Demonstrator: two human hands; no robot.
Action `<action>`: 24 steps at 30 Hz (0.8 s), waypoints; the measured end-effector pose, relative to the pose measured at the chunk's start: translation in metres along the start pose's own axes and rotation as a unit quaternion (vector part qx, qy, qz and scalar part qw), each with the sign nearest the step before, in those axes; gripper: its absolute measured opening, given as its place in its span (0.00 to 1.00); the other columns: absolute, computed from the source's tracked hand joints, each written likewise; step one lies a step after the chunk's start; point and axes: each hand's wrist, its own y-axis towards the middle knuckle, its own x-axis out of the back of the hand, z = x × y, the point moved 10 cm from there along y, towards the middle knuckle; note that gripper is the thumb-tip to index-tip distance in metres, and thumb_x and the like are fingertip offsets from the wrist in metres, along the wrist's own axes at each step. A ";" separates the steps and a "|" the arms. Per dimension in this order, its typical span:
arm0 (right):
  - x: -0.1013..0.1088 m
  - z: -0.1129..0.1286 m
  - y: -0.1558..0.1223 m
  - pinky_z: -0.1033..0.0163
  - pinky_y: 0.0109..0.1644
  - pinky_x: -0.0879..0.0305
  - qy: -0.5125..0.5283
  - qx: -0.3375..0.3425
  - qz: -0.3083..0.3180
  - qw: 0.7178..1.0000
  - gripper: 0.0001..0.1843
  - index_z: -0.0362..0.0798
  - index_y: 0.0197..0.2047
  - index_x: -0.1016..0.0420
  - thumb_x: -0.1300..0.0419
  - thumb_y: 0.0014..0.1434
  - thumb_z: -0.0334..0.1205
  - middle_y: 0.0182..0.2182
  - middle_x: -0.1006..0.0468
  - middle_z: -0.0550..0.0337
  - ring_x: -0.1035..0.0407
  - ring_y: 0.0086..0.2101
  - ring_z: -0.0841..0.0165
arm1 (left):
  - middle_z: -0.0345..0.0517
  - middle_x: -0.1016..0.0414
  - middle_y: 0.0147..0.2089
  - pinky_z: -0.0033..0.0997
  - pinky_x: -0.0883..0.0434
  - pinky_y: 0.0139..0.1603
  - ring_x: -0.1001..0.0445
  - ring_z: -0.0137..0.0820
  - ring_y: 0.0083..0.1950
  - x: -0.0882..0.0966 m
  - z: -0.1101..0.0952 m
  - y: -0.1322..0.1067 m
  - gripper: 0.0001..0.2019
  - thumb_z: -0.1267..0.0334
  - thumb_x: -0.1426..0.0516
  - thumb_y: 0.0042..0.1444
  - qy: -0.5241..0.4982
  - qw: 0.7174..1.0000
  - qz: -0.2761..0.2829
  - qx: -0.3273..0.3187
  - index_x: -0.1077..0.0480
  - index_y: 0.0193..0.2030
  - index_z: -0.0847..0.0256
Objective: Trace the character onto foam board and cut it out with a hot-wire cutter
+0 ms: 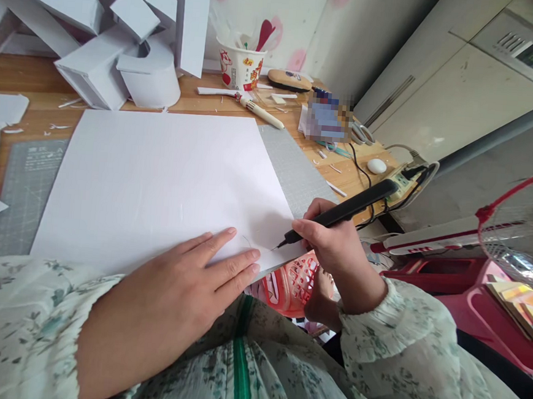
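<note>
Clamping black pen-shaped tool (358, 200) in right grip (336, 242), slanting down leftward toward white rectangular sheet (158, 172), near flat-spread left grip (193, 274).

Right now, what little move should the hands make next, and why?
I'd probably slide the left hand back a little, palm down on the white board. The right hand holds a black pen-like tool, its thin tip pointing down at the board, and the left fingertips lie close to that tip, so a bit more room seems safer.
</note>
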 end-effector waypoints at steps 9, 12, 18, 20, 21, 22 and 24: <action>-0.001 0.009 0.006 0.68 0.21 0.48 -0.045 0.008 0.025 0.999 0.17 0.48 0.20 0.33 0.29 0.42 0.45 0.15 0.34 0.69 0.41 0.19 0.74 | 0.46 0.30 0.66 0.54 0.32 0.63 0.33 0.49 0.66 -0.003 0.002 -0.002 0.24 0.72 0.50 0.61 -0.005 1.000 0.002 0.005 0.32 0.64 0.62; 0.000 0.008 0.007 0.68 0.20 0.48 -0.036 0.005 0.033 0.999 0.17 0.48 0.21 0.33 0.29 0.43 0.46 0.14 0.34 0.69 0.41 0.18 0.74 | 0.46 0.31 0.67 0.53 0.34 0.65 0.34 0.48 0.68 -0.005 0.002 -0.003 0.24 0.72 0.50 0.61 -0.015 1.000 0.007 0.009 0.33 0.65 0.61; 0.004 -0.005 0.008 0.68 0.20 0.45 0.006 -0.013 0.039 0.999 0.17 0.49 0.22 0.33 0.28 0.45 0.47 0.14 0.31 0.69 0.39 0.17 0.74 | 0.44 0.28 0.64 0.52 0.31 0.61 0.31 0.48 0.65 0.002 0.003 0.000 0.23 0.73 0.49 0.60 -0.017 1.000 -0.019 0.016 0.30 0.62 0.60; 0.005 -0.009 0.009 0.68 0.19 0.44 0.018 -0.017 0.044 0.999 0.18 0.49 0.23 0.33 0.28 0.45 0.47 0.14 0.31 0.69 0.39 0.16 0.74 | 0.44 0.27 0.63 0.52 0.30 0.59 0.29 0.47 0.63 0.005 0.002 0.001 0.22 0.72 0.51 0.61 -0.017 0.999 -0.026 0.013 0.29 0.61 0.60; 0.005 -0.011 0.009 0.68 0.19 0.44 0.026 -0.021 0.044 0.998 0.18 0.49 0.23 0.33 0.28 0.45 0.47 0.14 0.31 0.69 0.39 0.16 0.74 | 0.44 0.26 0.63 0.52 0.29 0.58 0.28 0.47 0.62 0.007 0.002 0.001 0.22 0.72 0.52 0.62 -0.017 0.999 -0.030 0.011 0.28 0.60 0.60; 0.005 -0.012 0.009 0.68 0.19 0.44 0.036 -0.026 0.044 0.998 0.18 0.49 0.23 0.33 0.28 0.45 0.47 0.14 0.31 0.70 0.39 0.16 0.74 | 0.44 0.26 0.63 0.52 0.28 0.57 0.27 0.46 0.62 0.008 0.002 0.002 0.23 0.72 0.54 0.63 -0.018 0.999 -0.033 0.010 0.28 0.60 0.60; 0.006 -0.013 0.010 0.69 0.18 0.45 0.050 -0.031 0.043 0.997 0.18 0.49 0.23 0.33 0.28 0.45 0.46 0.14 0.32 0.70 0.38 0.15 0.74 | 0.44 0.25 0.62 0.52 0.28 0.57 0.27 0.46 0.61 0.009 0.003 0.002 0.23 0.73 0.56 0.63 -0.022 0.999 -0.035 0.010 0.27 0.59 0.61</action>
